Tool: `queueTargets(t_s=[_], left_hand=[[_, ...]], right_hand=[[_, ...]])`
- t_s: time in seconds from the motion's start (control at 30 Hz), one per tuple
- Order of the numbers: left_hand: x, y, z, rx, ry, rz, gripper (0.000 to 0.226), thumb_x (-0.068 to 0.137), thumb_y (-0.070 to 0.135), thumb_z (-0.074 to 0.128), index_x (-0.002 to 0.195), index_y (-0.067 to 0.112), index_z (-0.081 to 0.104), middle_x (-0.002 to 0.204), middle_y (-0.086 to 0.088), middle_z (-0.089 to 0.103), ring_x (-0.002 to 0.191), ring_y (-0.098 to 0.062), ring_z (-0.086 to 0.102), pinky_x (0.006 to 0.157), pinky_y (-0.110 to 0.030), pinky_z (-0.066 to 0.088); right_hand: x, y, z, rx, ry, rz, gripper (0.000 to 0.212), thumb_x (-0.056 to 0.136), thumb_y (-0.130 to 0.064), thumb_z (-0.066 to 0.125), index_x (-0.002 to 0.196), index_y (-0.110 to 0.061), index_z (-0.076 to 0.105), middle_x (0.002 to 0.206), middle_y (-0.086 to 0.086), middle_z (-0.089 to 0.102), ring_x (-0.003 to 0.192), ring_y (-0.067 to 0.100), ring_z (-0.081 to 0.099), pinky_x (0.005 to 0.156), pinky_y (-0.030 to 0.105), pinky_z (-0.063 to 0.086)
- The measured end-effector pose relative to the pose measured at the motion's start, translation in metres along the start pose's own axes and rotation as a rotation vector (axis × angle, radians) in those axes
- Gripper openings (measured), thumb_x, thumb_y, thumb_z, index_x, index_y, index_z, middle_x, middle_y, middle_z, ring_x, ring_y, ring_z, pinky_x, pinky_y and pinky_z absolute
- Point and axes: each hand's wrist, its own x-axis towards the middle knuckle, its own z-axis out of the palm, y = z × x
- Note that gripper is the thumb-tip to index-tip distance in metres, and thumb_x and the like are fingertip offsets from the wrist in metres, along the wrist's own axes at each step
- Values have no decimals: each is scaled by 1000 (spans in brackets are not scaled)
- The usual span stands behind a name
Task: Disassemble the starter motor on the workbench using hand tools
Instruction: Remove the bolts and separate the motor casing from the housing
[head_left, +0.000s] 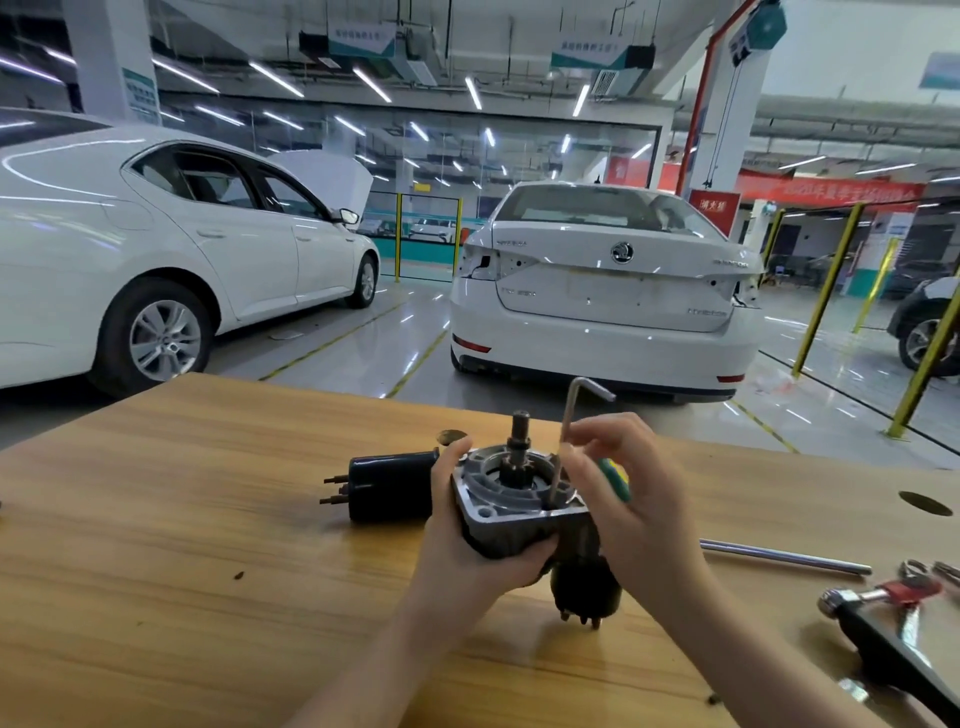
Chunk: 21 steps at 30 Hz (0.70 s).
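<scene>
A pale wooden worktop (182, 519) fills the lower half of the view from my head camera, with a garage floor and parked white cars beyond it.

At its centre is the starter motor (511, 499), tipped so that its grey cast-metal nose faces up and its dark round body points down towards me. I cannot tell whether the lower end rests on the wood. I judge it heavy for its size, rigid and dense, with smooth sides that could slip in a greasy palm. The squared flange of the nose gives the surest hold, since its corners stop the motor from turning. The toothed shaft (519, 431) standing up from the middle is no place to hold.

Just to the left lies a separate black cylinder (389, 486) on its side, with studs sticking out to the left.

My left grip (467, 551) is clenched round the nose of the motor, thumb over the upper left corner and fingers curled beneath, forearm reaching in from below.

My right grip (639, 499) is beside the flange on the right, fingers bent, pinching the long shank of a hex key (566, 431). The key stands nearly upright, its short arm at the top and its tip down in the flange near the right corner.

A green handle (615, 475) shows behind those fingers; what it belongs to is hidden.
</scene>
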Motion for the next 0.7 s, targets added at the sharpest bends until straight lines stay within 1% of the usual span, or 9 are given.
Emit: queueTargets(t_s=[0.07, 0.17, 0.27, 0.33, 0.43, 0.47, 0.53, 0.6, 0.7], left_hand=[[1, -4, -1, 5, 42, 4, 93, 48, 25, 84, 117, 59, 32, 108, 23, 60, 111, -10, 59, 99, -45, 47], [3, -10, -3, 37, 74, 50, 95, 49, 25, 84, 120, 59, 30, 112, 21, 58, 113, -15, 58, 99, -42, 48], [5, -18, -5, 59, 105, 96, 98, 51, 27, 85, 122, 59, 27, 114, 25, 56, 115, -15, 57, 97, -40, 48], [6, -21, -6, 63, 117, 121, 97, 52, 26, 85, 122, 60, 27, 116, 24, 56, 116, -16, 57, 94, -37, 49], [6, -24, -6, 60, 130, 160, 95, 55, 21, 83, 121, 61, 27, 117, 25, 55, 116, -15, 57, 90, -26, 50], [6, -25, -6, 61, 137, 170, 95, 56, 20, 82, 122, 60, 27, 116, 27, 55, 115, -12, 57, 88, -22, 50], [6, -27, -6, 55, 153, 181, 93, 56, 21, 81, 121, 60, 28, 114, 29, 55, 112, -8, 58, 87, -18, 50], [7, -31, -7, 33, 168, 168, 92, 55, 22, 81, 119, 62, 28, 112, 29, 56, 111, -6, 58, 86, -15, 48], [8, -35, -8, 5, 174, 159, 94, 55, 23, 82, 122, 58, 26, 115, 22, 57, 113, -13, 59, 89, -15, 47]], right_hand=[[6, -5, 4, 14, 5, 24, 8, 77, -42, 53, 85, -43, 52, 77, -16, 62, 71, 2, 56, 63, 16, 46], [13, -12, 12, 23, 8, 37, 10, 74, -41, 60, 81, -42, 53, 66, -13, 58, 61, 7, 55, 54, 16, 44], [20, -14, 18, 25, -21, 79, 27, 73, -26, 74, 77, -42, 53, 69, -13, 58, 60, 11, 55, 51, 14, 43], [25, -14, 22, -8, -76, 113, 29, 72, -21, 75, 70, -41, 53, 63, -15, 57, 59, 10, 53, 51, 15, 42], [32, -14, 24, 27, -183, 209, 12, 69, -37, 69, 62, -33, 60, 63, -14, 62, 56, 4, 56, 51, 14, 44], [33, -12, 23, 78, -209, 243, 15, 66, -43, 69, 62, -29, 63, 64, -10, 65, 56, 4, 57, 53, 16, 47], [37, -7, 19, 150, -292, 274, 33, 58, -55, 67, 68, -24, 66, 65, 1, 67, 56, 8, 59, 59, 27, 51], [41, -2, 15, 205, -380, 293, 43, 54, -59, 66, 72, -20, 68, 64, 5, 67, 54, 11, 58, 60, 34, 51], [50, 7, 9, 232, -472, 318, 39, 55, -56, 65, 75, -23, 71, 59, 1, 67, 54, 9, 59, 55, 22, 48]])
